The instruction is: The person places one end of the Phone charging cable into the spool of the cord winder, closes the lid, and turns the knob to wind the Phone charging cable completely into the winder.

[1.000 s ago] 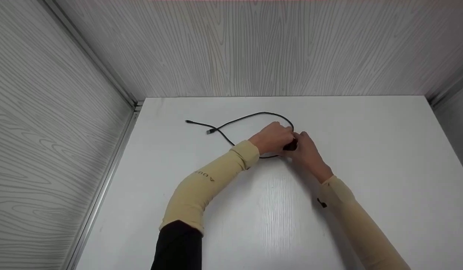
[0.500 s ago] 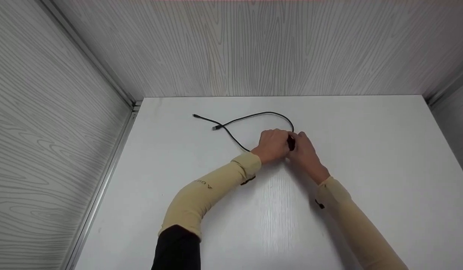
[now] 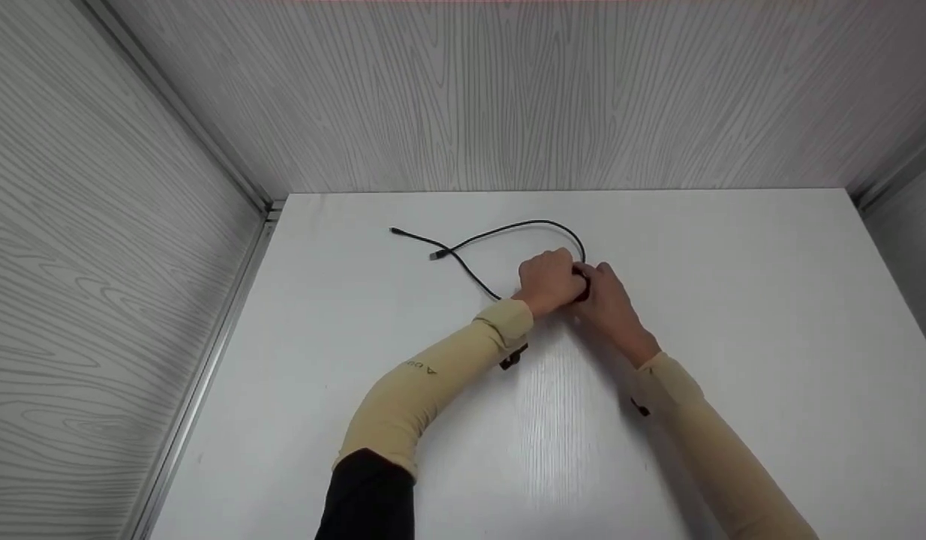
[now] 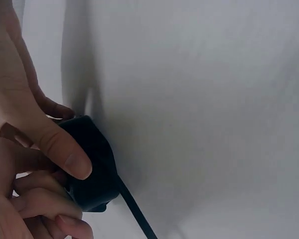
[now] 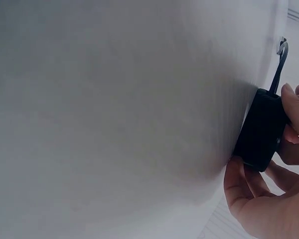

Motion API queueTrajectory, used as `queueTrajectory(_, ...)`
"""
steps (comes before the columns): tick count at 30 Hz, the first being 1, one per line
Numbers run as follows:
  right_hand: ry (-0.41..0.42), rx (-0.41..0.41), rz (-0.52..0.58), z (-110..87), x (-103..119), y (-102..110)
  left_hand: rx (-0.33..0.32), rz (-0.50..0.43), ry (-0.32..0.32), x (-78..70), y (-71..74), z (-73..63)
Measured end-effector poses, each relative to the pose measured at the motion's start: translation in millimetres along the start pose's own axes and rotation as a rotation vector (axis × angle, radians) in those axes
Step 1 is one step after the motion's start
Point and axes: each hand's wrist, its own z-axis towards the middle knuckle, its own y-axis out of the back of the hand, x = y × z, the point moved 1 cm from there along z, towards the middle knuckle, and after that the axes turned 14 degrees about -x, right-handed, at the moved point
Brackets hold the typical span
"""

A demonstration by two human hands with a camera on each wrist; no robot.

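Observation:
Both hands meet at a small black box-shaped device (image 4: 92, 144), mostly hidden by fingers in the head view. My left hand (image 3: 551, 281) is at its left side with the fingers curled in on it. My right hand (image 3: 609, 307) grips it from the right, fingertips along its lower end in the right wrist view, where the black casing (image 5: 261, 129) shows more fully. From the device runs a thin black cable (image 3: 538, 222), looping left over the white table. The cable crosses itself near a USB plug (image 3: 437, 256), and its smaller plug (image 3: 396, 231) lies farther left.
The white tabletop (image 3: 298, 322) ends at a grey wood-grain back panel (image 3: 493, 97). A matching side panel (image 3: 103, 285) with a metal edge strip stands on the left, and another panel (image 3: 913, 225) on the right.
Both plug ends of the cable have slid to the right. The left hand first drew toward the body, then shifted slightly forward again at the device. The right hand has hardly moved.

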Motion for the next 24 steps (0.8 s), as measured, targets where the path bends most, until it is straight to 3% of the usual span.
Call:
queueTrajectory(3,-0.001,0.006,0.008,0.0,0,0,0.024,-0.005,0.001,0.2,1.8,2.3)
queueTrajectory(6,0.007,0.011,0.016,0.1,0,1,0.042,0.029,-0.057,0.3,4.4,2.7)
queueTrajectory(16,-0.007,0.025,0.01,1.4,2,4,0.124,0.225,-0.325,0.0,20.2,3.2)
queueTrajectory(24,0.002,0.04,0.024,-1.7,2,4,0.148,0.479,-0.62,3.1,24.8,-2.6)
